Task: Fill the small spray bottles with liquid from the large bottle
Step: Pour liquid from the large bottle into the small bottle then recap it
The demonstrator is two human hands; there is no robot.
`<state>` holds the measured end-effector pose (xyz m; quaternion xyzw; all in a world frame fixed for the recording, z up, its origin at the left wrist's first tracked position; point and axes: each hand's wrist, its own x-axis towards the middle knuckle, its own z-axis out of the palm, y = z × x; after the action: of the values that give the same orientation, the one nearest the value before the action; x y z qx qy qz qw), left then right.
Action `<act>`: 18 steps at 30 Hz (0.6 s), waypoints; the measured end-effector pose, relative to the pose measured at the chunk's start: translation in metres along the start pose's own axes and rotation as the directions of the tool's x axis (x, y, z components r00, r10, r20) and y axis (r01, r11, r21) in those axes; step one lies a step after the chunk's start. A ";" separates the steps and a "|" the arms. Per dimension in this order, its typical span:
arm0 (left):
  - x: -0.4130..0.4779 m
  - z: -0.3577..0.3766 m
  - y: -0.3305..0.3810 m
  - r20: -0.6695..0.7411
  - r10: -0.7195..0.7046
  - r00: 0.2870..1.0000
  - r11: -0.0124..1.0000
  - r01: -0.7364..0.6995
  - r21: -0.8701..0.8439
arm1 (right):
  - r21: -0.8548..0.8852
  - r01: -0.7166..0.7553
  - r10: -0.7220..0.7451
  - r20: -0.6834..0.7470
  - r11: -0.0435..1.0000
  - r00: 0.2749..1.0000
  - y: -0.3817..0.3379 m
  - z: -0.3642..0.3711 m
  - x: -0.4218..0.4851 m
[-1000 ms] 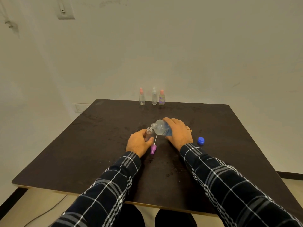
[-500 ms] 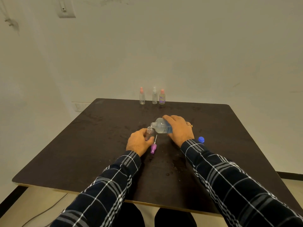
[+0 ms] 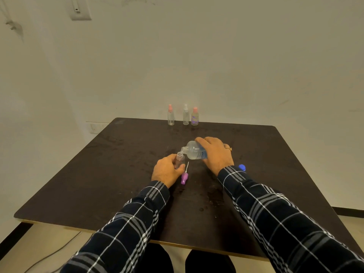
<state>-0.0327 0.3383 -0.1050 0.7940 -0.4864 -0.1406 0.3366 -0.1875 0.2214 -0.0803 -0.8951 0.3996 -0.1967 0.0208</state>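
Note:
My right hand point(image 3: 216, 152) grips the large clear bottle point(image 3: 194, 150), tipped on its side with its open mouth just above the neck of a small open spray bottle point(image 3: 179, 159). That small bottle stands upright on the dark table point(image 3: 118, 174), wrapped by my left hand point(image 3: 167, 171). Its purple spray cap point(image 3: 184, 177) with a white tube lies on the table right beside my left hand. A blue cap point(image 3: 242, 167) sits behind my right wrist. Three more small spray bottles point(image 3: 185, 117) stand in a row at the table's far edge.
A pale wall rises just behind the table, with a switch plate point(image 3: 79, 10) high on the left and a socket point(image 3: 96, 127) low by the table's far left corner. A cable point(image 3: 49, 255) runs on the floor at lower left.
My right hand has lifted the large bottle slightly and brought its mouth closer over the small bottle's neck. My left hand has stayed in place.

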 end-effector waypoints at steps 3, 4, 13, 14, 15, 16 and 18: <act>0.001 0.000 -0.001 0.001 -0.001 1.000 1.000 0.001 -0.008 | -0.003 0.001 -0.001 0.004 1.000 1.000 0.000 0.000 0.000; 0.001 0.000 -0.001 0.003 0.001 1.000 1.000 -0.001 -0.005 | -0.004 0.001 -0.001 0.005 1.000 1.000 0.000 -0.001 0.000; 0.002 0.001 -0.003 0.009 -0.002 1.000 1.000 0.002 -0.007 | -0.012 0.004 -0.004 0.020 1.000 1.000 0.000 -0.002 0.000; 0.002 0.001 -0.003 0.008 -0.005 1.000 1.000 0.005 -0.002 | -0.009 0.004 -0.003 0.018 1.000 1.000 -0.001 -0.002 0.000; 0.002 0.001 -0.003 0.004 -0.008 1.000 1.000 0.008 0.005 | -0.004 0.001 -0.001 0.015 1.000 1.000 -0.001 -0.002 0.000; 0.002 0.002 -0.003 0.000 -0.012 1.000 1.000 0.012 0.007 | 0.000 0.000 0.000 0.012 1.000 1.000 -0.001 -0.002 0.000; 0.003 0.002 -0.003 0.000 -0.017 1.000 1.000 0.017 0.005 | 0.001 0.002 -0.002 0.009 1.000 1.000 -0.001 -0.002 0.000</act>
<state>-0.0307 0.3362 -0.1079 0.7988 -0.4801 -0.1424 0.3334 -0.1877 0.2227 -0.0786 -0.8964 0.3984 -0.1930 0.0229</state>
